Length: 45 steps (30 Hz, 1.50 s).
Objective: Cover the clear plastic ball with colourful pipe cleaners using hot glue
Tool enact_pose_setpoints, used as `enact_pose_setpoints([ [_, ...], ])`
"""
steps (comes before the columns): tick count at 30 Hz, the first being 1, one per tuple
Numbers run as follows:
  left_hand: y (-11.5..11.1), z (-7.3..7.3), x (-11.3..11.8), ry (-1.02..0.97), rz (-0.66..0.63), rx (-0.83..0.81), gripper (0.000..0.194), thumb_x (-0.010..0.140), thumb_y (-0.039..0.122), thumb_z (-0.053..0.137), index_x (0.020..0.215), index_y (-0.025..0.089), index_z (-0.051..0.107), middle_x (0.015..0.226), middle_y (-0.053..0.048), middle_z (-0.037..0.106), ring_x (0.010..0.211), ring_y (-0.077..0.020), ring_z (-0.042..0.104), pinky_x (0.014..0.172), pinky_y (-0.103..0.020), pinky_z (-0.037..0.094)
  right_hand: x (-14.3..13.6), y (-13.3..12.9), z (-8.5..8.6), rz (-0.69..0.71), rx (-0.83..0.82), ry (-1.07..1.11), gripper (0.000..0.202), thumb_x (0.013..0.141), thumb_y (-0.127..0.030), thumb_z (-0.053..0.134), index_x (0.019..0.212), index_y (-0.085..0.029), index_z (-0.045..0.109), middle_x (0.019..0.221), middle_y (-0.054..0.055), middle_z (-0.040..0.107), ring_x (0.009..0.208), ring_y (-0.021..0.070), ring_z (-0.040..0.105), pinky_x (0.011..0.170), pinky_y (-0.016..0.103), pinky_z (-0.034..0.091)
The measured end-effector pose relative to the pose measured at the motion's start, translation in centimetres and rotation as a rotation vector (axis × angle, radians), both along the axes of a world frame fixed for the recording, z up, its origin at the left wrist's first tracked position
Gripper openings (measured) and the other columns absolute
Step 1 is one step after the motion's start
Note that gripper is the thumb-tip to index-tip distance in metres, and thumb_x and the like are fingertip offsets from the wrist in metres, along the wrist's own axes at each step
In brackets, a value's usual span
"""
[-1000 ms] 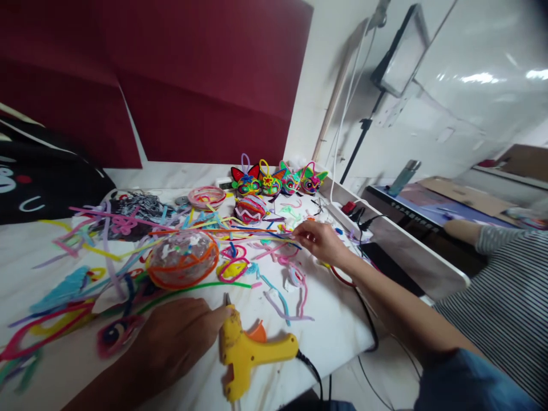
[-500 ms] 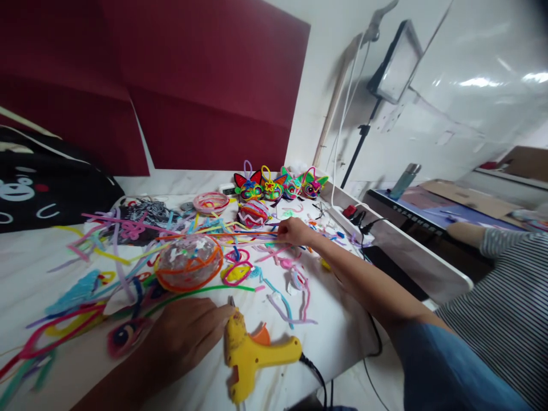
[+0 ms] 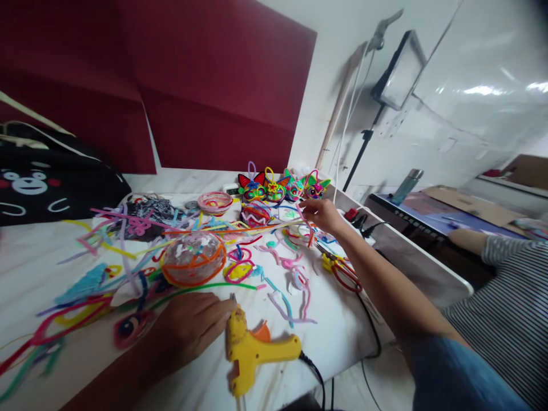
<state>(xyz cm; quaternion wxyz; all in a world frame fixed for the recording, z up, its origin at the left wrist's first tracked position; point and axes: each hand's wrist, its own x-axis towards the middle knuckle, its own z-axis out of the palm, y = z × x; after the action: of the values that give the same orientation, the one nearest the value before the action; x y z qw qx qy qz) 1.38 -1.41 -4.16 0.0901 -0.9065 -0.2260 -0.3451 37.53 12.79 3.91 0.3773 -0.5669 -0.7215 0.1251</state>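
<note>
My left hand (image 3: pixel 194 322) lies low over the table with its fingers pressed together; their undersides are hidden. Its fingertips are beside the metal nozzle of a yellow glue gun (image 3: pixel 246 354). My right hand (image 3: pixel 319 216) reaches toward the back right, thumb and fingers slightly apart, close to a pink strip (image 3: pixel 305 220). Left of centre sits a clear dome (image 3: pixel 193 258) with orange fuzzy strips round it. Long orange strips (image 3: pixel 240 230) stretch from near the dome toward my right hand. Below them is a magenta ring (image 3: pixel 240 272).
Four colourful eared ornaments (image 3: pixel 276 190) stand along the back wall. Scissors with red and yellow handles (image 3: pixel 346 274) lie under my right forearm. A black bag (image 3: pixel 47 191) is at the left. Another person's striped sleeve (image 3: pixel 509 285) shows at the right.
My right hand has moved up and right, away from the orange strips, and its fingers have loosened. The scissors are now visible. My left hand stays by the glue gun.
</note>
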Motion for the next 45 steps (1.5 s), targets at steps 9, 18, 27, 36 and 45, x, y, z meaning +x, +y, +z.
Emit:
enact_pose_setpoints([
  [9,0.2,-0.5,-0.2,0.006,0.001,-0.023,0.019,0.099,0.019,0.048,0.107,0.021,0.065,0.083,-0.001,0.075,0.070,-0.0138,0.070,0.064,-0.025,0.050,0.2,0.3,-2.1,-0.036,0.015,0.515,0.020,0.069,-0.028,0.075,0.076,-0.019,0.059,0.066,-0.003,0.063,0.063,0.0181,0.069,0.059,0.030,0.057],
  [18,0.1,0.9,0.2,0.005,-0.019,0.048,0.017,0.102,0.018,0.045,0.103,0.018,0.063,0.082,0.000,0.075,0.070,-0.0112,0.070,0.068,-0.022,0.050,-0.5,-0.1,-1.1,-0.017,0.003,0.958,0.028,0.074,-0.025,0.076,0.083,-0.021,0.049,0.074,-0.002,0.065,0.064,0.0153,0.071,0.054,0.025,0.058],
  [27,0.5,0.2,0.0,0.018,-0.033,0.053,0.016,0.102,0.018,0.046,0.107,0.018,0.061,0.083,-0.001,0.075,0.071,-0.0122,0.070,0.069,-0.023,0.049,0.2,-1.2,0.3,0.023,0.066,1.227,0.029,0.073,-0.016,0.080,0.071,-0.020,0.051,0.070,-0.003,0.069,0.070,0.0137,0.073,0.056,0.019,0.057],
  [36,0.5,0.6,0.1,-0.033,-0.021,0.040,0.016,0.101,0.020,0.048,0.102,0.019,0.064,0.081,0.000,0.076,0.069,-0.0118,0.072,0.067,-0.021,0.051,0.5,-1.5,0.3,0.032,0.079,1.371,0.028,0.075,-0.019,0.080,0.076,-0.022,0.053,0.066,-0.008,0.067,0.057,0.0091,0.068,0.049,0.017,0.055],
  [45,-0.4,1.9,1.3,-0.212,0.071,-0.072,0.010,0.095,0.018,0.057,0.097,0.022,0.066,0.077,0.005,0.074,0.056,-0.0075,0.065,0.060,-0.017,0.051,-2.1,-5.9,-1.2,0.194,-0.130,1.207,0.039,0.061,-0.034,0.092,0.082,-0.020,0.063,0.073,0.000,0.073,0.066,0.0170,0.073,0.054,0.024,0.059],
])
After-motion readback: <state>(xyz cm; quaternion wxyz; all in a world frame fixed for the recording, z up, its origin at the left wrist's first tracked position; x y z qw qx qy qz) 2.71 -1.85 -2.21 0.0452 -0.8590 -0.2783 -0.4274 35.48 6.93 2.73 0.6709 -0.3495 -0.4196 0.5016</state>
